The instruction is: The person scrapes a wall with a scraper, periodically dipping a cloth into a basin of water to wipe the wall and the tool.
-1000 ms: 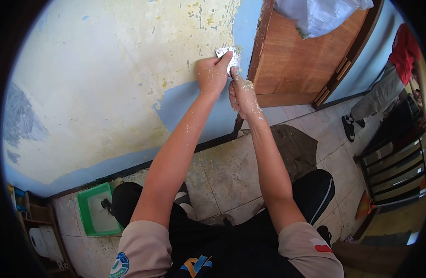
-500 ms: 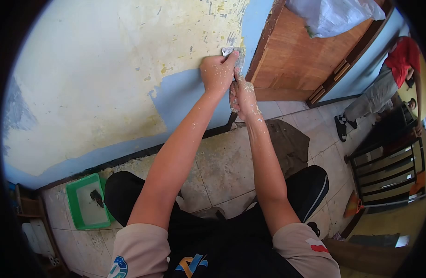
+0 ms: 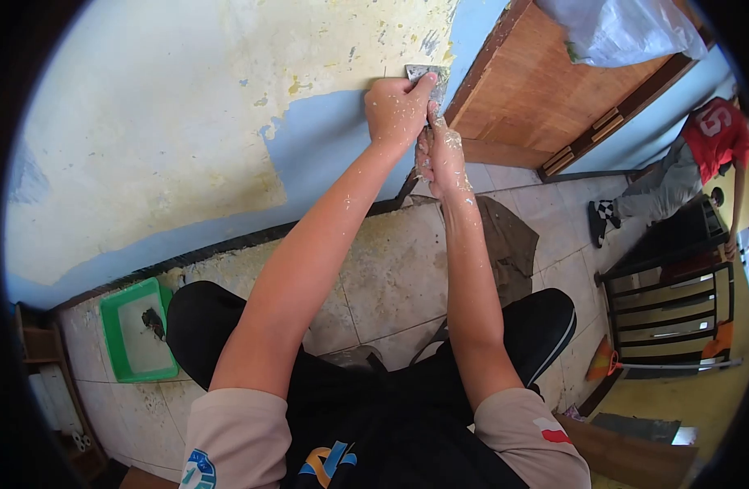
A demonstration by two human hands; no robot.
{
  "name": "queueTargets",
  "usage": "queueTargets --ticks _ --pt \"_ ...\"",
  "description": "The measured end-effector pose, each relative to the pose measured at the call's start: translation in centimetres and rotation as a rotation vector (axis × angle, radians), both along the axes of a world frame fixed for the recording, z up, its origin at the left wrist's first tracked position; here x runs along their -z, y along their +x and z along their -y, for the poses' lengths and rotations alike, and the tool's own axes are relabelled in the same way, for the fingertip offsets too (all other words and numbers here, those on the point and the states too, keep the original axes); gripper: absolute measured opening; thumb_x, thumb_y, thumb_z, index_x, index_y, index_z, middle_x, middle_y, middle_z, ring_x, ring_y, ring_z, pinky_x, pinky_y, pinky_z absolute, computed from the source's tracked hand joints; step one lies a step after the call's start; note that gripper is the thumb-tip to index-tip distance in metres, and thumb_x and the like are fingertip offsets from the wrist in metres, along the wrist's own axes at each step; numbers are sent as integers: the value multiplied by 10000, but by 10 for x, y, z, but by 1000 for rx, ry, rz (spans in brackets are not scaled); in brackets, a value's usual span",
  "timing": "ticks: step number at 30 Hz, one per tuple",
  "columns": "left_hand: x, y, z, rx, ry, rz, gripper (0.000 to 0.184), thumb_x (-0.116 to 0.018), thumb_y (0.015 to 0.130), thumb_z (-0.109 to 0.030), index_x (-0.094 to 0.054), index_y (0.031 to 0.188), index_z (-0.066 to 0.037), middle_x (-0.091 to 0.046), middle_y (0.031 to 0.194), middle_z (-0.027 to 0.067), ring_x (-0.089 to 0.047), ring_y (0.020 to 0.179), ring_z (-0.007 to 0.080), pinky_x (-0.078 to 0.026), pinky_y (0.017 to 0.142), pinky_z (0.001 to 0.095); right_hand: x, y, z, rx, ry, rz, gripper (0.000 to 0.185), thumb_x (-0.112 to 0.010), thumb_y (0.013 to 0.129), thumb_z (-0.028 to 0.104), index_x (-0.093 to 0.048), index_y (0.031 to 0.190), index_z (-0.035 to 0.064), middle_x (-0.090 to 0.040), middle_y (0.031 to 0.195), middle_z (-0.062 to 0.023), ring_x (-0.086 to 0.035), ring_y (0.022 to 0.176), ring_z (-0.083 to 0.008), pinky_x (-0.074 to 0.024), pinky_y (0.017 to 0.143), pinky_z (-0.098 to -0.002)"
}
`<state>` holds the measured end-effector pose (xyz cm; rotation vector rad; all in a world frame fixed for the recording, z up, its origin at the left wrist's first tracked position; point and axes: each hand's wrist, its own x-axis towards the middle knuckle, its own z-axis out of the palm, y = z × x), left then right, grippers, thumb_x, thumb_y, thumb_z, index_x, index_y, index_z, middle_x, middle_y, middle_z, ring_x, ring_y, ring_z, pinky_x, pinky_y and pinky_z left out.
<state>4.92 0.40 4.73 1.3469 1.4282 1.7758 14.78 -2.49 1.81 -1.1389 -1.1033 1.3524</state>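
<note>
A scraper [image 3: 440,81] with a wide, paint-smeared metal blade rests against the wall [image 3: 252,65] near its right end. Curled fingers and the thumb of my left hand [image 3: 393,110] press on the blade. My right hand [image 3: 445,159] is closed around the handle, which it mostly hides. Flakes of paint stick to both hands and forearms. Around the blade the wall is bare cream with yellow specks, while blue paint [image 3: 317,147] still covers the part below and a strip to the right.
A green basin [image 3: 105,334] with a dark clump inside stands on the floor at left. Brown cloth [image 3: 505,244] lies on the tiles. To the right are a wooden door [image 3: 546,90], a hanging plastic bag [image 3: 627,33], a black slatted frame [image 3: 668,314] and a person in red [image 3: 713,134].
My view has shifted slightly, so the basin sits further left and higher. Both hands stay on the scraper by the wall's edge. The person in red has leaned or turned, showing their back.
</note>
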Motion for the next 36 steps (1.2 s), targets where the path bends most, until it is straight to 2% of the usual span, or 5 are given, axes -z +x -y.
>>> queueTargets --ticks 13,20,24,32,36 --pt "-10 -5 -2 10 24 -83 423 -730 859 -388 -748 656 -17 -643 522 72 -612 469 200 -501 546 365 -12 8 -15 -104 -22 -26 637 -513 996 641 -365 598 166 -340 493 29 -261 367 -97 -188 355 -267" --pt "-14 -3 5 39 36 41 500 -771 839 -435 -717 672 32 -562 485 53 -482 455 131 -428 507 363 -8 7 -11 -133 -25 -61 638 -509 1000 639 -378 609 151 -349 501 27 -279 377 -96 -186 355 -263" --pt "-27 -8 1 10 50 -58 417 -724 864 -378 -747 685 -2 -650 539 97 -625 490 216 -508 571 370 -34 7 -21 -143 68 -48 641 -512 996 644 -399 612 143 -347 495 30 -265 365 -94 -189 349 -263" --pt "-19 -1 0 -5 115 63 547 -778 842 -419 -647 611 60 -495 450 72 -396 433 150 -377 470 373 -23 8 -14 -158 -84 -56 634 -501 983 678 -379 623 171 -333 502 41 -247 363 -91 -178 339 -270" --pt "-32 -4 5 55 21 -3 461 -737 872 -361 -702 618 22 -645 528 106 -610 463 207 -474 524 357 -29 6 -12 -127 -8 -66 638 -502 978 687 -357 618 180 -316 503 51 -239 367 -88 -183 336 -266"
